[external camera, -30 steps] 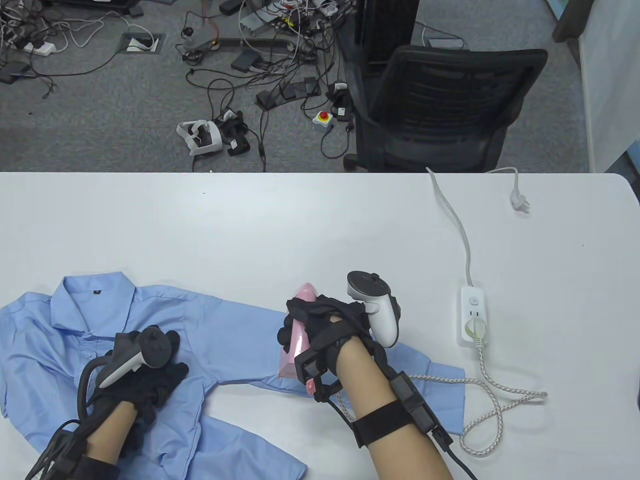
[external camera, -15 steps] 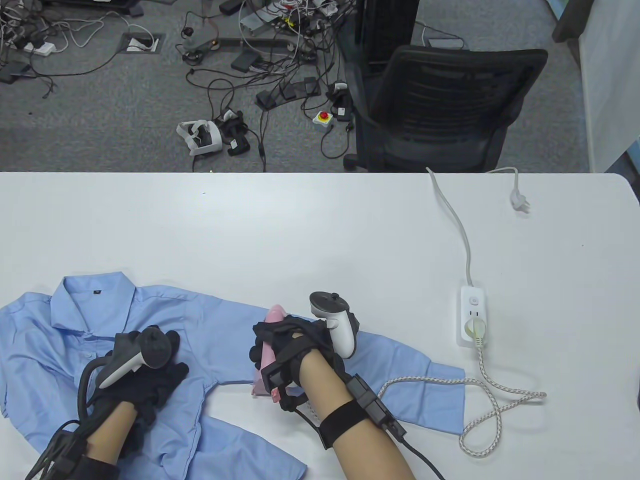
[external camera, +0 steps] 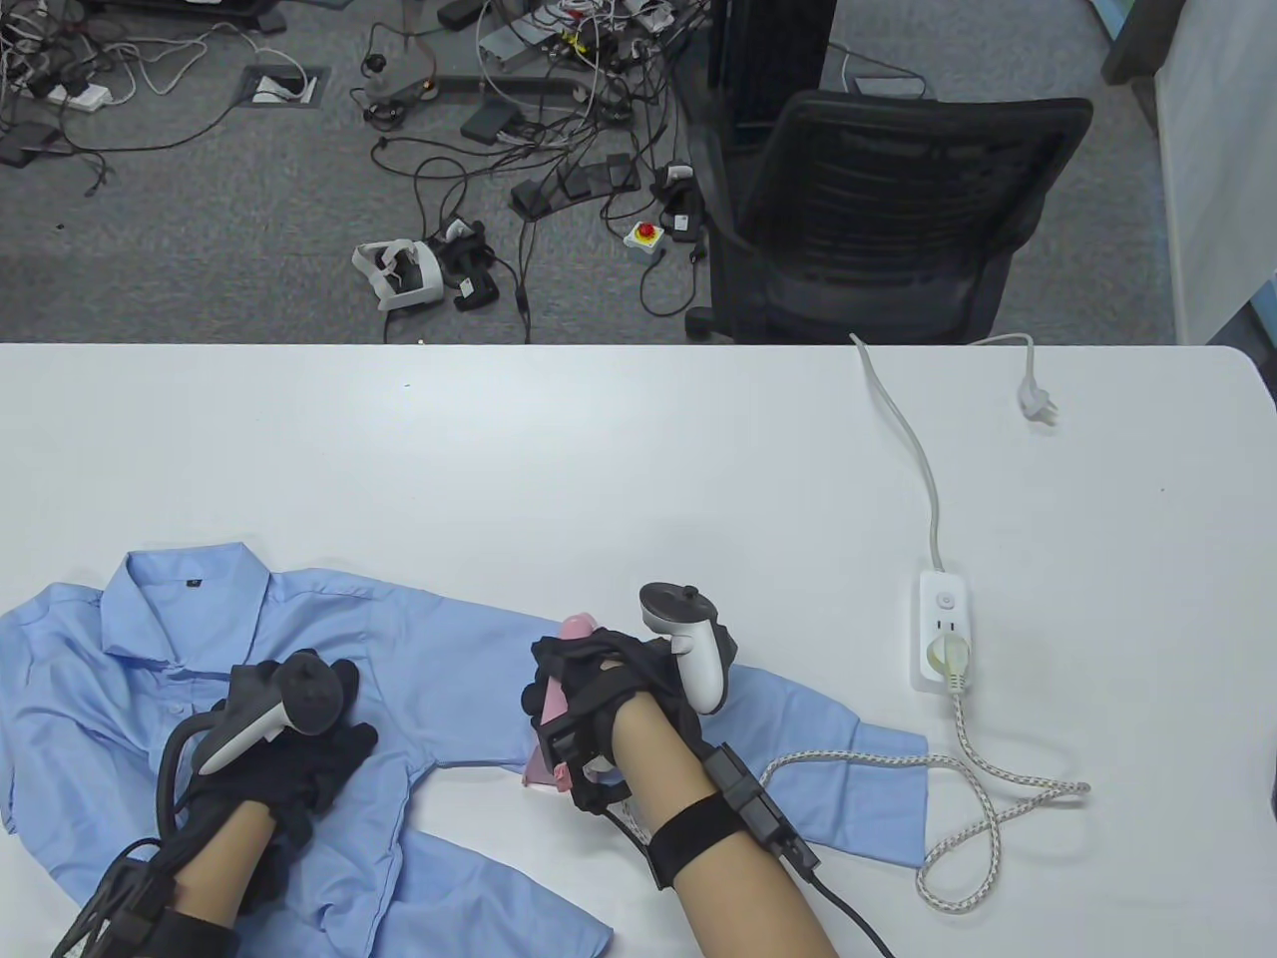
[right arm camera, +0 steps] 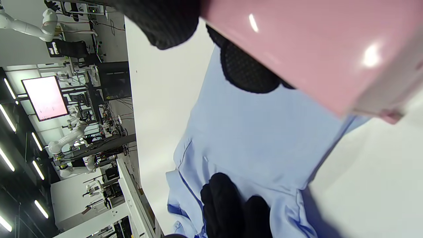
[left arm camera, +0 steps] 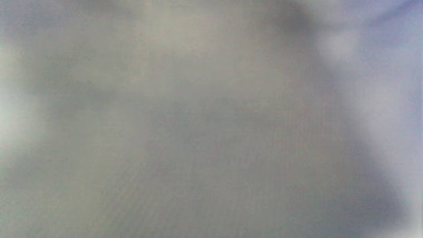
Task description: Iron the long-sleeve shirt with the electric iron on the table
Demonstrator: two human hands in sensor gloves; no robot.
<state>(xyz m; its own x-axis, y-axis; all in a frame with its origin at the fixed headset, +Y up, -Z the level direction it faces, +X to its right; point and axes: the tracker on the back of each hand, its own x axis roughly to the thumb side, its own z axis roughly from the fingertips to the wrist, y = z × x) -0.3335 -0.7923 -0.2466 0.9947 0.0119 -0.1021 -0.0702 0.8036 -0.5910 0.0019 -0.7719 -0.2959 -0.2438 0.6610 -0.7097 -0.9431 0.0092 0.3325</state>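
A white desk [external camera: 599, 449] carries a light-blue shirt [external camera: 399, 649] along its near left. On the shirt's front, the left hand [external camera: 299, 758] presses flat, grip spread. On its outstretched sleeve, the right hand [external camera: 609, 689] grips the pink iron [external camera: 552, 699].

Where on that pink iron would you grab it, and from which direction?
By the handle along the top of the pink iron, coming down from above. It sits flat on the blue shirt sleeve, so only the top is free. The right hand already wraps it that way, fingers curled over the handle.
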